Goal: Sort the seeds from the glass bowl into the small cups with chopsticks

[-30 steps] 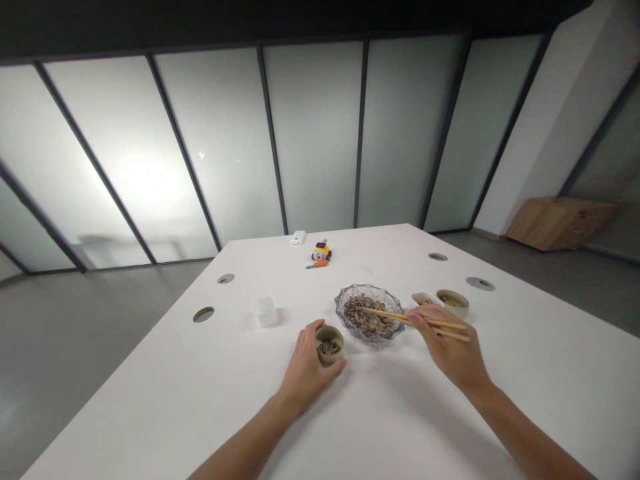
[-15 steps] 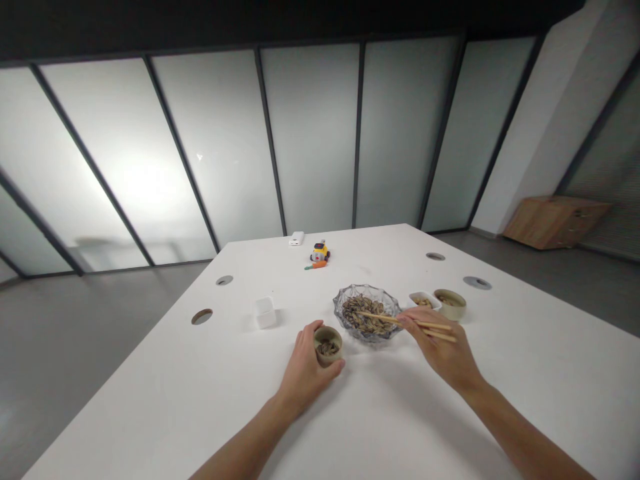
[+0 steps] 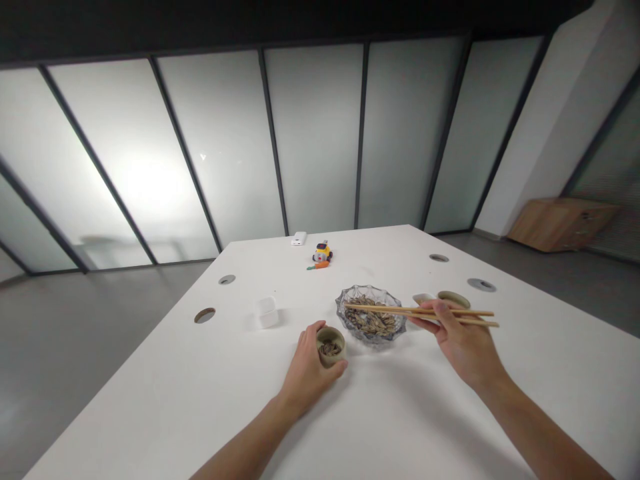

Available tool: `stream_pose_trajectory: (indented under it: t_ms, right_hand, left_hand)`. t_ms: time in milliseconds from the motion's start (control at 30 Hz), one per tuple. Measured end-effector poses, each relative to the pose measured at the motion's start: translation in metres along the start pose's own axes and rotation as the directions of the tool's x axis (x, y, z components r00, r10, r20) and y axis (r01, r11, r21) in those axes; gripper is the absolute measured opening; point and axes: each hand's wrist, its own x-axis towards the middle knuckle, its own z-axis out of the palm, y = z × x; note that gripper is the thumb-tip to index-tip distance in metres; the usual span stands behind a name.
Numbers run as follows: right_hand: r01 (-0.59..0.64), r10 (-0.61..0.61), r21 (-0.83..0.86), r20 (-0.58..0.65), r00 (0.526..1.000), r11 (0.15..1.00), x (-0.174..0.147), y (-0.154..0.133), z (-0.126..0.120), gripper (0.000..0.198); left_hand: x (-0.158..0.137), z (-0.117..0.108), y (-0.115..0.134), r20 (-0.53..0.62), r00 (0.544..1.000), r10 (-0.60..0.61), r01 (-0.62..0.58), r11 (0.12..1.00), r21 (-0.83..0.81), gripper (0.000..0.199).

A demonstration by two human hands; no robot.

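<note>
My left hand (image 3: 311, 365) is wrapped round a small pale-green cup (image 3: 338, 359) on the table, with some dark striped seeds (image 3: 329, 348) lying in its bottom. A pair of wooden chopsticks (image 3: 395, 309) is gripped in my right hand (image 3: 463, 343). Their tips reach over the left inner part of a clear glass bowl (image 3: 379, 339), which holds a heap of sunflower seeds (image 3: 370, 320). Whether the tips pinch a seed is too small to tell. Behind my right hand stand a white dish (image 3: 423, 297) and a second pale-green bowl (image 3: 454, 298), both partly hidden.
A white plastic container (image 3: 267, 313) stands left of the cup. Farther back on the white table (image 3: 165, 400) are an orange toy carrot (image 3: 319, 265), a yellow toy vehicle (image 3: 323, 251) and a white device (image 3: 299, 239). Several round holes are set near the table's sides.
My right hand has moved to the right and turned, lifting the chopsticks so they lie more level, higher over the seeds. The left hand still holds the cup. The view has shifted slightly.
</note>
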Motion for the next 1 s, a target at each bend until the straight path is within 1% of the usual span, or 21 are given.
stream_pose_trajectory:
  t_ms: [100,167,200,267,333,367,400,467,500,567,700,1000]
  right_hand:
    - [-0.047,0.049,-0.012,0.123,0.991,0.999,-0.002,-0.003,0.001,0.044]
    - [-0.051,0.061,-0.059,0.172,0.983,0.997,-0.004,-0.004,0.001,0.047]
    - [-0.043,0.056,-0.080,0.173,0.983,0.996,-0.005,-0.003,0.001,0.049]
    - [-0.019,0.034,-0.109,0.134,0.990,0.994,-0.005,-0.002,-0.001,0.051]
    - [0.053,-0.039,-0.223,0.063,0.997,0.973,-0.003,0.000,-0.005,0.050]
    - [0.109,-0.102,-0.315,0.040,0.994,0.943,-0.002,0.001,-0.007,0.048]
    - [0.177,-0.177,-0.418,0.040,0.983,0.891,-0.002,0.002,-0.008,0.047]
    - [0.309,-0.303,-0.572,0.108,0.947,0.760,-0.002,0.004,-0.010,0.044]
    - [0.355,-0.333,-0.596,0.152,0.931,0.720,-0.003,0.006,-0.009,0.043]
    - [0.401,-0.340,-0.591,0.218,0.915,0.700,-0.006,0.008,-0.007,0.040]
    - [0.415,-0.309,-0.550,0.278,0.909,0.725,-0.009,0.012,-0.004,0.035]
    - [0.399,-0.311,-0.569,0.251,0.917,0.719,-0.008,0.009,-0.003,0.038]
  left_hand:
    - [0.000,0.000,0.000,0.002,1.000,-0.001,0.001,1.000,0.004,0.077]
    - [0.000,0.000,0.001,-0.001,1.000,-0.002,0.002,1.000,0.005,0.077]
    - [0.000,0.000,0.001,-0.002,1.000,-0.003,0.003,1.000,0.005,0.077]
    - [0.000,-0.001,0.001,-0.004,1.000,-0.003,0.004,1.000,0.006,0.077]
    - [-0.001,-0.001,0.001,-0.005,1.000,0.002,-0.002,1.000,0.004,0.077]
    - [-0.001,-0.001,0.001,-0.006,1.000,0.006,-0.006,1.000,0.001,0.076]
    - [-0.001,-0.001,0.001,-0.009,1.000,0.011,-0.011,1.000,-0.001,0.076]
    - [-0.001,-0.001,0.000,-0.014,1.000,0.020,-0.020,1.000,-0.001,0.075]
    - [0.000,-0.001,0.000,-0.015,1.000,0.021,-0.021,1.000,0.001,0.075]
    - [0.000,-0.001,0.001,-0.014,1.000,0.020,-0.020,1.000,0.005,0.075]
    - [0.000,-0.001,0.002,-0.006,1.000,0.016,-0.016,1.000,0.005,0.076]
    - [-0.001,-0.001,0.002,-0.008,1.000,0.020,-0.020,1.000,-0.002,0.076]
